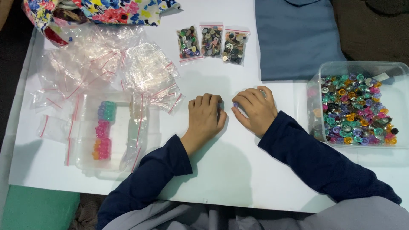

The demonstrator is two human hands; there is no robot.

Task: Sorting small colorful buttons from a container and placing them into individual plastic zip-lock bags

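My left hand (205, 114) and my right hand (255, 108) rest on the white table (238, 170), fingers curled toward each other near its middle. A small purple button (235, 104) shows between the fingertips, pinched by my right hand; a bluish bit peeks at my left fingertips, too small to identify. Both arms wear dark blue sleeves. A clear plastic tub (362, 68) of several colourful buttons stands at the right, beside my right forearm.
Three small zip bags of mixed buttons (211, 42) lie at the back. A heap of empty clear zip bags (119, 64) covers the left. A clear tray (123, 127) holds pink, green and orange buttons. Blue-grey cloth (294, 38) lies back right, floral fabric (106, 10) back left.
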